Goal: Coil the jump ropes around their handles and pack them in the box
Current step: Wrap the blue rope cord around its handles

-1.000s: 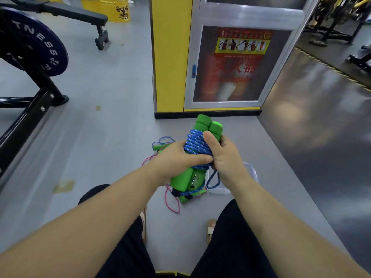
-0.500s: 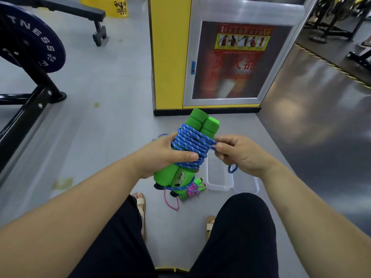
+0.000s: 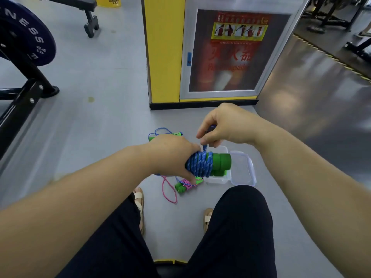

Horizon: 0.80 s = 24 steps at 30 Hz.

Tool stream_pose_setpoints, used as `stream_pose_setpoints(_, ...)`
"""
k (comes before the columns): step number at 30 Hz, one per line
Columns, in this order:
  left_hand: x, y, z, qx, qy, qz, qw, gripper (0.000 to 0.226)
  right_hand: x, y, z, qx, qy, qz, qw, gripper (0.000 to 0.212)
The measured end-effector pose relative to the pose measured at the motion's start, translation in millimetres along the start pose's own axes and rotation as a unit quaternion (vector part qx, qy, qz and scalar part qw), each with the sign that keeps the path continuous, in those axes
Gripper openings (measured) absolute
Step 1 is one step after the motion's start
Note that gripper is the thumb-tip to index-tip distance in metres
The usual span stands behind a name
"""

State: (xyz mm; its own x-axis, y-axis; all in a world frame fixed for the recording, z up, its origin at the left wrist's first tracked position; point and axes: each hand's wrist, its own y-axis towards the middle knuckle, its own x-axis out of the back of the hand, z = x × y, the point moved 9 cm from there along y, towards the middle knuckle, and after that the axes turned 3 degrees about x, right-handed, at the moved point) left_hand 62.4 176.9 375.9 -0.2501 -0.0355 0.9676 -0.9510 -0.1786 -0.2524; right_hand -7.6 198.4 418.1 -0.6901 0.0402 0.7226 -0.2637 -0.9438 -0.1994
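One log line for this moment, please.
phase: coiling | left grip: holds green handles | right grip: pinches free end of blue rope | box: open, on floor | pink rope: on floor, outside box

Blue-white flecked rope [image 3: 198, 164], green handles [image 3: 220, 164]

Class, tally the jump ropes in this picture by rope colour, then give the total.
Blue: 2, the coiled blue rope gripped by the left hand and the loose blue rope on the floor
Pink: 1, the pink rope
Total: 3
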Motion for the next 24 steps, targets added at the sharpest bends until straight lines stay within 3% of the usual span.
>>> stream_pose_setpoints(7, 0.0, -2.6, 18.1, 0.086, -0.064, -0.094, 0.99, 0.067, 1.8, -25.1, 16.7, 0.118, -0.049, -0.19, 0.973, 0.009)
stream_pose_setpoints(13, 3.9, -3.1, 19.6, 0.122, -0.16, -0.17, 0.965, 0.067, -7.2, -67.6, 11.0, 0.264, -0.079, -0.398, 0.875, 0.004)
stream_pose_setpoints(18, -0.1, -2.9, 15.8, 0.181, -0.211, -0.196, 0.94, 0.054, -15.4, -75.1, -9.9, 0.203, -0.029, -0.492, 0.846, 0.006)
stream_pose_setpoints(24, -8.4, -0.7, 17.1, 0.2, -0.314, -0.18, 0.911, 0.051, -29.6, -75.3, -21.2, 0.162, 0.05, -0.506, 0.846, 0.01)
